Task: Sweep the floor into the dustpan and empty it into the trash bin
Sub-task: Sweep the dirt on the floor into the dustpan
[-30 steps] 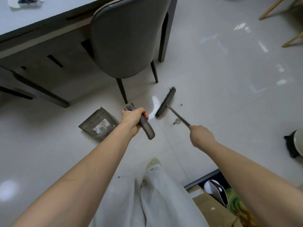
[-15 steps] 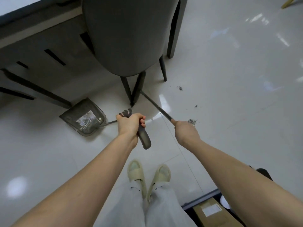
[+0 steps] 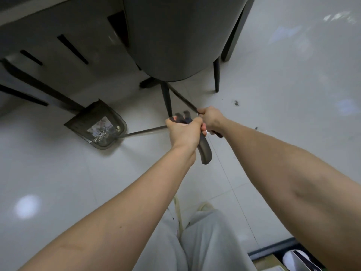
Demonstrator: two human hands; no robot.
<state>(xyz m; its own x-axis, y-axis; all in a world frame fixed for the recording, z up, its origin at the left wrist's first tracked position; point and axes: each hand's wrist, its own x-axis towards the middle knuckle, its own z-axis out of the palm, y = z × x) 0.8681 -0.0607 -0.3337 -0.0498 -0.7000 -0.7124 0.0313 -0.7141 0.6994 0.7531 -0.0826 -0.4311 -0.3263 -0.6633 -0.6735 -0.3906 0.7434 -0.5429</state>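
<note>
1. The left hand (image 3: pixel 184 132) is gripping the dustpan handle (image 3: pixel 204 149), fingers curled around it.
2. The dustpan (image 3: pixel 97 125) is resting on the white floor (image 3: pixel 293 94) at the left, near the counter's base.
3. The right hand (image 3: pixel 210 119) is clutching the broom pole (image 3: pixel 183 99), which is running under the grey chair (image 3: pixel 181 36).
4. Dust specks (image 3: pixel 236 102) are lying on the floor to the right.

Dim, cool, greyish light overall. Soft white glare patches on the glossy floor (image 3: pixel 82 192), lower left and upper right. Deep shadow under the desk (image 3: pixel 48 45) and the chair (image 3: pixel 175 36). Strong wide-angle bending at the edges, forearms stretched. Slight motion blur and compression softness; upper right reflections smeared.
</note>
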